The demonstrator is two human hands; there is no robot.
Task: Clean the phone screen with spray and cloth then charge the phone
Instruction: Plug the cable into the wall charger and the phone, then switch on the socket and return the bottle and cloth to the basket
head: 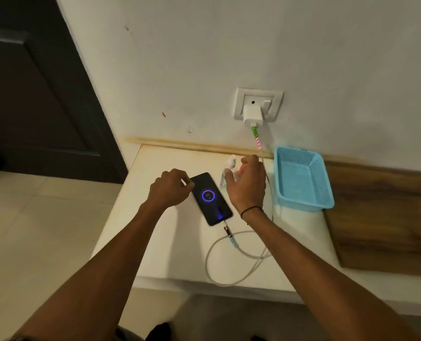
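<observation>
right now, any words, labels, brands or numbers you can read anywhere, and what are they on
Phone screen: a number sits inside the glowing charging ring, too small and blurred to read for certain.
Spray bottle: no label can be made out.
Charger in the wall socket: no print visible.
Blue basket: no text.
Nothing else bears writing.

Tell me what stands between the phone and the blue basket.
In the head view, the spray bottle, the right hand beside it and the white charging cable lie between the phone and the blue basket.
</observation>
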